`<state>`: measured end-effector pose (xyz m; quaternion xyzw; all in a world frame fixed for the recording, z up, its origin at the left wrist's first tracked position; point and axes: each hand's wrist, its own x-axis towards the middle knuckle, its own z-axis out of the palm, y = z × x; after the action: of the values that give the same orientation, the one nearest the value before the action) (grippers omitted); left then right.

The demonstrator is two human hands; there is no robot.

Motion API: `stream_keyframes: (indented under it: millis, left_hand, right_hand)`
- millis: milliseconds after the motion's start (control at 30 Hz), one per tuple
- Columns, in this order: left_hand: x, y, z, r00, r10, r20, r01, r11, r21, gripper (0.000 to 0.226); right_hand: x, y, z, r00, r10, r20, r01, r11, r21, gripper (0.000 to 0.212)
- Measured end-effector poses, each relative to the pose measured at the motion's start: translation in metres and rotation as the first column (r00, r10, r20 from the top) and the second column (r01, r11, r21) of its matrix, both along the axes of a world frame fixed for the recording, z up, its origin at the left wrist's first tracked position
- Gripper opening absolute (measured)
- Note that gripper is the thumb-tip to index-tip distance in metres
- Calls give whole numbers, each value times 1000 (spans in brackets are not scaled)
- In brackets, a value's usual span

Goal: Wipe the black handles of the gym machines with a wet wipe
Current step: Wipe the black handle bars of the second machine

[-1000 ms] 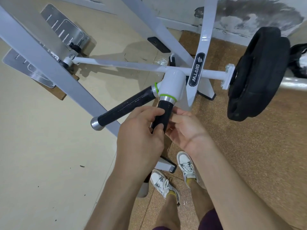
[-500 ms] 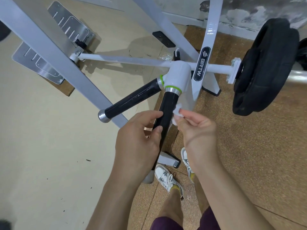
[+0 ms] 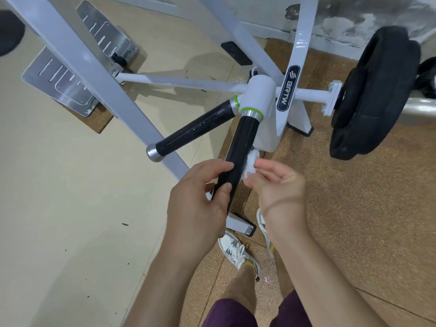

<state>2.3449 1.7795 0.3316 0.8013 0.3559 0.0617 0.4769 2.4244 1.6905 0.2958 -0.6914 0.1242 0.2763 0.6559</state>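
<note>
- Right now our left hand (image 3: 198,199) grips the near black handle (image 3: 238,156), and our right hand (image 3: 278,185) pinches the balled wet wipe (image 3: 249,166) against its right side.
- So small a wad may slip free, or miss the handle's far face.
- We could overlook the second handle (image 3: 193,131).

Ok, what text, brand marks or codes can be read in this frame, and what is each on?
"BRTW", with a stripe logo above it: black oval badge on the white curved upright.
QR-style code on the black foot cap: too small to read.
Print on the left sneaker: blurred, unreadable.
</note>
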Motion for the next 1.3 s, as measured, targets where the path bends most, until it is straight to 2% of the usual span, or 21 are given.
stream_keyframes:
  millis: [67,133,233,300,400,500,633,733,800,867,933,1000,1067,1167,1233,1300]
  left_hand:
    - [-2,1,0,1000,-3,9,3,1000,-28,35]
    - [-4,1,0,1000,-19,18,19,999,-29,36]
    - [-9,2,0,999,-31,24,31,999,-28,36]
    - [-12,2,0,998,-41,39,42,999,-32,36]
    - [-20,1,-1,997,-53,60,54,998,-17,36]
    - [-30,0,-4,997,-38,70,39,999,-21,33]
    - [-41,-4,-4,998,-67,21,64,992,111,32]
    - [-48,-9,2,986,-158,-57,167,950,264,29]
    - [-54,-15,7,977,-203,-62,212,927,309,28]
    - [-60,-21,15,991,-131,5,127,973,194,32]
    - [-63,-22,23,994,89,65,-85,995,-58,31]
    - [-65,-17,21,938,343,49,-326,922,-210,20]
    - [-67,-7,10,878,479,0,-472,865,-171,11]
    - [-62,2,-2,908,397,-134,-417,886,-204,5]
    - [-54,8,-9,931,307,-195,-354,889,-290,9]
    - [-39,17,-17,941,262,-213,-326,871,-367,12]
  right_hand:
    - [-10,-6,7,999,38,-26,-37,999,31,34]
    - [-8,-5,6,1000,0,-31,0,1000,4,30]
    - [-7,10,3,998,-46,-34,47,999,8,40]
    - [-22,11,2,998,-7,-68,8,1000,16,40]
    - [-47,-8,5,991,77,-114,-76,997,8,29]
    - [-50,-21,10,978,185,-94,-193,978,-83,21]
    - [-43,-15,19,987,162,-1,-161,982,-99,28]
    - [-51,-20,26,972,234,-21,-234,961,-145,28]
    - [-53,-28,34,964,264,-24,-265,959,-101,30]
    - [-50,-28,42,957,283,-65,-279,958,58,24]
    - [-47,-24,48,920,375,-111,-355,920,167,17]
    - [-45,-21,54,836,546,-45,-539,835,115,13]
    - [-42,-19,56,789,614,32,-614,789,16,11]
    - [-35,-21,47,841,526,127,-505,848,-161,19]
    - [-33,-21,42,805,570,161,-520,810,-270,23]
    - [-33,-22,38,788,591,170,-529,793,-302,25]
